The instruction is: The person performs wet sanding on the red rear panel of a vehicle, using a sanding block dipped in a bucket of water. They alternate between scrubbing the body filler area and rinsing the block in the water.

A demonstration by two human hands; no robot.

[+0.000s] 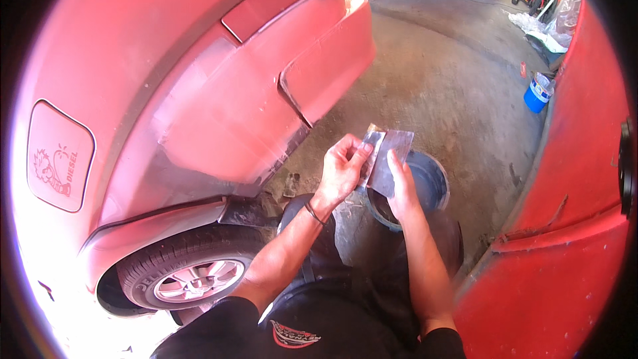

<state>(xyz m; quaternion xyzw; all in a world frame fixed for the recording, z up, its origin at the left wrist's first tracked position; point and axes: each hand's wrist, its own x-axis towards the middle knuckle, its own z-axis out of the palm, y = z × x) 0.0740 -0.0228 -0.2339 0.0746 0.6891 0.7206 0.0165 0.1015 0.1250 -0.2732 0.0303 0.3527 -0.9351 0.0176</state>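
Both my hands are together in front of me, above a bucket. My left hand (342, 167) pinches a narrow dark-and-silver flat strip (373, 141) with a tan upper end, between thumb and fingers. In my right hand (404, 193) is a thin grey rectangular sheet (397, 143), its thumb lying along the face. The sheet and the strip lie side by side, their edges touching or overlapping; whether they are one folded piece I cannot tell. Sandpaper is possible, but the surface is too blurred to be sure. The blue-grey bucket (438, 186) stands on the floor below, partly hidden by my right hand.
At my left is a vehicle body panel (219, 110) with grey sanded patches, above a wheel (199, 279). A red panel (565, 259) rises close on my right. A small blue container (538, 93) stands near it on the concrete floor (445, 66). Plastic sheeting (565, 20) lies farther back.
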